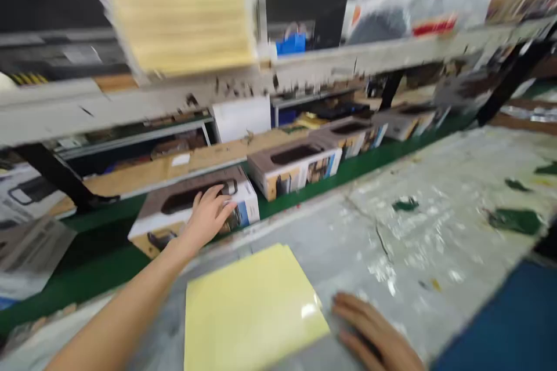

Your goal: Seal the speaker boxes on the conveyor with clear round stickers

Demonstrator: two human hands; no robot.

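Carton (161,204) sits on the green belt (108,261) beyond the table (435,214), left hand (209,215) spread loosely atop it. Right hand (374,330) lies flat and empty beside yellow sheets (248,307), seemingly steadying them.

The left hand (208,215) rests, fingers spread, on a printed box (194,207) lying on the green belt (104,261). Just nearer than that box, the right hand (374,333) lies flat beside yellow sheets (248,313).

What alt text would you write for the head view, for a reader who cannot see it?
A person's left hand rests on a printed box on a green strip, while the right hand lies flat on the worn table beside a yellow sheet. More boxes line the strip.
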